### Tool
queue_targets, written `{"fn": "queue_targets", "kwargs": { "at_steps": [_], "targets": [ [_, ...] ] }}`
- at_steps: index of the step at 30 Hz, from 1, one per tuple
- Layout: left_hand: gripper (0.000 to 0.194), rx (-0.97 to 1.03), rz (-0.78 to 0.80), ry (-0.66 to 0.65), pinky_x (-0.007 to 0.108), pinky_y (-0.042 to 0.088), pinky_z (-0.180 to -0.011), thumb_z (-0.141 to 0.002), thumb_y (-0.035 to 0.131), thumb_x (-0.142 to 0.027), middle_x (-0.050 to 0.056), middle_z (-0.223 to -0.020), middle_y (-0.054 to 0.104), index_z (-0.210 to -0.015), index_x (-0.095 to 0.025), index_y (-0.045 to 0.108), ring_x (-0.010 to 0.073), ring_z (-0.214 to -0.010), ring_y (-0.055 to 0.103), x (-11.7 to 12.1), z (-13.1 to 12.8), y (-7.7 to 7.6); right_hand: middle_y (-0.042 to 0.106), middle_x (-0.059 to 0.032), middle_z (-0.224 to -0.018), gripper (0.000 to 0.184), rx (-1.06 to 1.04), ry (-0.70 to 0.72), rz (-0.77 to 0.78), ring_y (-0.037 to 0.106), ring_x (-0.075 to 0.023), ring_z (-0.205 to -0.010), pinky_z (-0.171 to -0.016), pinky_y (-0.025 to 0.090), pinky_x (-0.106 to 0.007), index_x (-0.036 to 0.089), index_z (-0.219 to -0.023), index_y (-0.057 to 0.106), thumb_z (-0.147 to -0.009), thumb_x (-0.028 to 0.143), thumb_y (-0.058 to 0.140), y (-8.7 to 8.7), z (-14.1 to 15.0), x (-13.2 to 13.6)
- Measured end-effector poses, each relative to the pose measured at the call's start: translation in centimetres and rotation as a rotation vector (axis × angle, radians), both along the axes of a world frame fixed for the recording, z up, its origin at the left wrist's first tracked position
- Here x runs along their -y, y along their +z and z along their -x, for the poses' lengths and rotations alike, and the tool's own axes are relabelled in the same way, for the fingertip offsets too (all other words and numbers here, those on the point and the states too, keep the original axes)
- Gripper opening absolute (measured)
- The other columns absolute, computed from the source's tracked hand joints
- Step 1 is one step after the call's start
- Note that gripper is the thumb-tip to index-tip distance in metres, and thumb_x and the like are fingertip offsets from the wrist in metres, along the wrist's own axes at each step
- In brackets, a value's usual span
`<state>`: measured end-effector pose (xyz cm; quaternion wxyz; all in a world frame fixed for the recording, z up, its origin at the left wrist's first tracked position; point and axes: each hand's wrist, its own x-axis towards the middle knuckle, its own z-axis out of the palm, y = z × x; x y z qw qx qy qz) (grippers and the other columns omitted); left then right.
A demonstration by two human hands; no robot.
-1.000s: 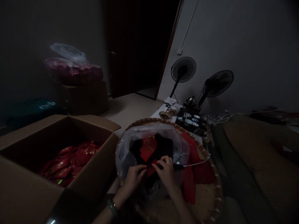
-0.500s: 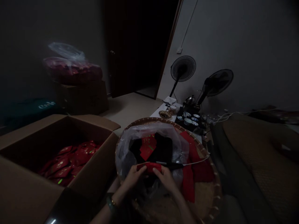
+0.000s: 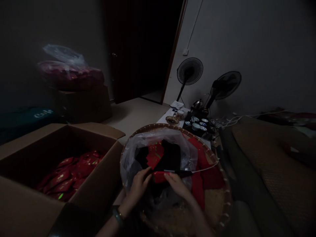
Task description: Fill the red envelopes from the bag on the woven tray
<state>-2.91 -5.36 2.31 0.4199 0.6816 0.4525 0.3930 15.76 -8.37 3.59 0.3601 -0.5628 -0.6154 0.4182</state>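
Note:
My right hand (image 3: 175, 184) pinches the right end of a small red packet (image 3: 159, 177), thumb on its face. My left hand (image 3: 140, 182), a green bangle on its wrist, has its fingers curled at the packet's left end; what lies between them is hard to make out. Just behind the packet, a slim black tool (image 3: 184, 173) with a white cord (image 3: 207, 169) runs crosswise, its left end close to my left fingertips. Beyond it a clear plastic bag (image 3: 130, 154) lies open, with black pieces (image 3: 172, 154) and a red patterned packet (image 3: 155, 154) in it.
A round woven tray (image 3: 226, 200) bears the bag and flat red pieces (image 3: 197, 187). At left stands an open cardboard box (image 3: 98, 184) with many red packets (image 3: 71, 174). Ahead are a low table with cups (image 3: 196, 126) and two fans (image 3: 190, 70). The room is dark.
My left hand has shifted from the packet's face to its left end, fingertips raised toward the black tool. My right hand still grips the packet. The view has turned slightly right.

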Motion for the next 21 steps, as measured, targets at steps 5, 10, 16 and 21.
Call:
{"fn": "queue_targets", "kwargs": {
  "at_steps": [5,10,16,21],
  "targets": [
    [0.045,-0.211,-0.401,-0.18,0.039,0.04,-0.091,-0.075,0.051,-0.014,0.008,-0.118,0.056,-0.12,-0.023,0.052,0.0216,-0.105,0.048,0.8,-1.0,1.5,0.068,-0.0038,-0.083,0.025,0.315,0.066,-0.059,0.06,-0.0174,-0.077,-0.07,0.043,-0.027,0.019,-0.083,0.065,-0.084,0.028,0.042,0.2,1.3,-0.1],
    [0.038,-0.234,-0.385,-0.317,0.035,0.043,-0.083,-0.073,0.051,-0.011,0.007,-0.099,0.064,-0.11,-0.019,0.058,0.0192,-0.09,0.053,0.1,-1.5,2.1,0.066,-0.0016,-0.066,0.028,0.334,0.197,-0.071,0.057,-0.0138,-0.06,-0.056,0.04,-0.022,0.017,-0.064,0.064,-0.081,0.021,0.042,1.9,2.4,-0.8],
    [0.023,-0.264,-0.327,-0.123,0.033,0.044,-0.078,-0.081,0.048,-0.024,0.009,-0.091,0.065,-0.094,-0.017,0.065,0.0192,-0.084,0.055,-0.7,-1.1,2.2,0.069,-0.0026,-0.077,0.036,0.119,0.043,-0.22,0.061,-0.0161,-0.071,-0.065,0.045,-0.024,0.017,-0.08,0.067,-0.088,0.033,0.036,2.2,2.9,-1.4],
    [0.031,-0.318,-0.271,-0.014,0.033,0.043,-0.078,-0.085,0.039,-0.024,0.009,-0.089,0.065,-0.084,-0.017,0.069,0.0195,-0.084,0.056,-1.0,-1.2,2.5,0.066,-0.0059,-0.096,0.027,0.423,-0.157,-0.378,0.058,-0.0186,-0.09,-0.082,0.044,-0.03,0.019,-0.098,0.063,-0.084,0.017,0.04,1.1,-0.8,-3.9]
  ]
}}
